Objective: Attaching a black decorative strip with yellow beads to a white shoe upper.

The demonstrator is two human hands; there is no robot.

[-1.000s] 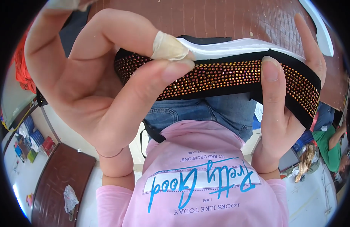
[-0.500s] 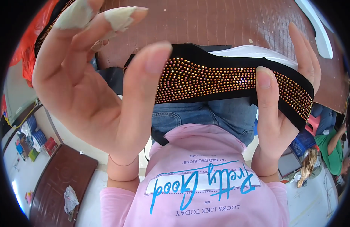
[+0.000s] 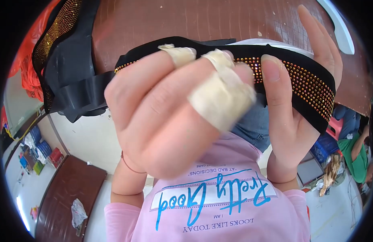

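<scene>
A black strap [image 3: 311, 86] studded with rows of orange-gold rhinestones stretches across the view at the table's near edge. My right hand [image 3: 281, 97] grips its right part, thumb on the studded face and fingers behind. In front of the strap's middle, my left hand [image 3: 162, 109] is curled closed, its back toward me. Pale tape wraps several of its fingertips. The left thumb and whatever is between those fingers are hidden, and the hand is partly blurred. Another black band with gold studs [image 3: 59, 26] lies at the upper left, beside dark glossy strips [image 3: 75, 86].
The brown tabletop [image 3: 202, 20] spans the top, with a curved white piece [image 3: 340, 30] at the right. A red plastic bag [image 3: 31, 76] hangs at the left. A brown panel [image 3: 59, 197] stands lower left. At right, a person in green [image 3: 354, 157] is near blue crates [image 3: 323, 149].
My left hand has turned over and moved right, from spread fingers to curled ones in front of the strap. My right hand keeps its hold, shifted slightly left and up.
</scene>
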